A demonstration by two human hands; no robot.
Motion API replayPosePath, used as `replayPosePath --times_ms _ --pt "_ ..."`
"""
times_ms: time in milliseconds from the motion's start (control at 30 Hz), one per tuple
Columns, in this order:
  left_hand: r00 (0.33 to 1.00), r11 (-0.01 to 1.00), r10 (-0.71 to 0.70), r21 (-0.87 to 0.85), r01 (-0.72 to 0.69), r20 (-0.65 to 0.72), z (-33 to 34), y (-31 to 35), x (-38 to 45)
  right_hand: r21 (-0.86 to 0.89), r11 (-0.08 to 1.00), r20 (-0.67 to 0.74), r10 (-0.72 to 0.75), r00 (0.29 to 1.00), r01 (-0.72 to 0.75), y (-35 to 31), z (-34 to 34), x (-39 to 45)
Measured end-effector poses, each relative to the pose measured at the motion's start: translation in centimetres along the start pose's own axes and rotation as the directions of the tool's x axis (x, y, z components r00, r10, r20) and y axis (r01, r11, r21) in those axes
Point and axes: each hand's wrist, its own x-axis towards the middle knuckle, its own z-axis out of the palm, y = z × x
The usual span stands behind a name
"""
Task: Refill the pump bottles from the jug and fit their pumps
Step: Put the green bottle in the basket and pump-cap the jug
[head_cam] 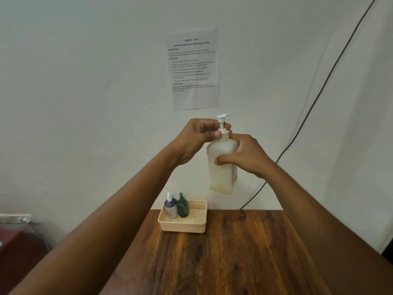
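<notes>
A large translucent bottle [222, 177] with pale liquid hangs in the air above the table, in front of the wall. My right hand [244, 156] grips its body from the right. A white pump [222, 122] sits in the bottle's neck, and my left hand [200, 135] pinches the pump's collar with thumb and fingers. Below, a beige basket [185, 227] holds a dark blue pump bottle [170, 207] and a dark green pump bottle [183, 206], both upright with pumps on.
The wooden table [223, 256] runs from the basket toward me. A printed sheet [194, 69] is stuck on the wall. A black cable [319, 92] slants down the wall to the right. A dark red object [19, 248] sits low at the left.
</notes>
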Motion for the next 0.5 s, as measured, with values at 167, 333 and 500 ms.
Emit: replayPosePath --times_ms 167,333,500 --pt "0.995 1.0 0.021 -0.008 -0.022 -0.101 1.0 0.1 0.1 -0.01 1.0 -0.029 -0.003 1.0 0.002 -0.6 -0.1 0.3" --pt "0.994 0.997 0.048 0.072 -0.041 -0.093 0.5 -0.2 0.6 -0.039 0.999 0.012 -0.009 1.0 0.01 -0.6 -0.3 0.0" --pt "0.999 0.996 0.031 0.088 -0.028 -0.041 0.0 -0.2 0.8 -0.012 1.0 0.036 0.019 0.999 -0.019 -0.3 -0.5 -0.1"
